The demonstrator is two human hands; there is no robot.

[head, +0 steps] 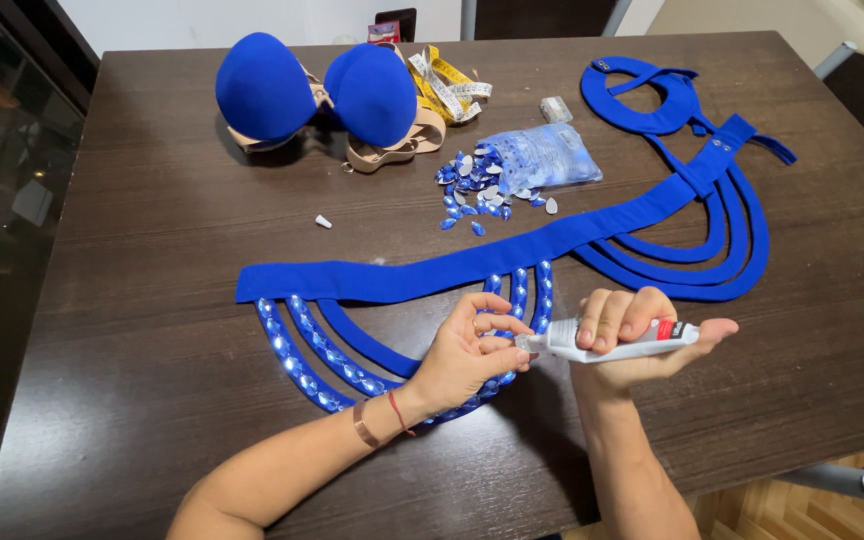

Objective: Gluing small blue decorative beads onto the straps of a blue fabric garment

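A: The desk (152, 260) is dark brown with a fine wood grain.

B: And the fabric belt (472, 262)?

A: Royal blue, with hanging loops in the same blue. The near loops (297, 355) carry rows of shiny blue teardrop gems; the far loops (722, 250) are plain.

B: The 2 padded cups (317, 90)?

A: Blue on top, beige beneath. Loose gems (477, 195) beside them are blue and silver, spilling from a clear bag (542, 155).

B: The tape measure (447, 90)?

A: Yellow, with white.

B: The glue tube (612, 340)?

A: White with a red and black label. The left wrist wears a copper bangle (362, 425) and a red cord (395, 410).
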